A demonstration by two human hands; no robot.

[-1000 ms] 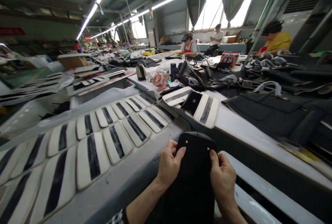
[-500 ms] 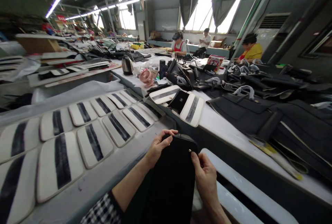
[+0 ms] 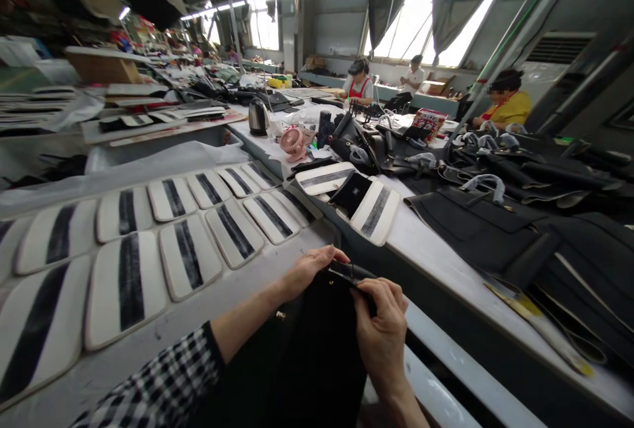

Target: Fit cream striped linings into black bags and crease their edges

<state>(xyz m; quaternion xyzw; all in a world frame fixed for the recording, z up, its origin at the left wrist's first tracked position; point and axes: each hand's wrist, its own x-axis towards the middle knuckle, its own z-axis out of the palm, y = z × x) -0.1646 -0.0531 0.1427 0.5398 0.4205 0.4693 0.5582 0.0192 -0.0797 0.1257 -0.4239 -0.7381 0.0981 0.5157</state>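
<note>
Between my two hands is a black bag piece [image 3: 317, 349] with a folded top edge and a small gold-coloured stud near it. My left hand [image 3: 314, 268] is closed on its upper left corner, thumb and fingers pinching the edge. At the upper right edge my right hand [image 3: 382, 316] grips it, thumb in front and fingers curled over the top. A second shiny metal fitting shows lower left on the dark material. The lower part of the piece merges with dark shadow, so its outline there is hidden.
White panels with black stripes [image 3: 126, 283] lie in rows on the left table. Striped flaps [image 3: 376, 213] overhang the right table's edge. Black bag parts [image 3: 475, 230] cover the right side. A pink fan [image 3: 293, 144] and kettle [image 3: 258, 117] stand behind. Several people work farther back.
My right hand has moved up to the top edge, its fingers now over it. The bag piece has turned and tilted between my hands. The view has shifted left.
</note>
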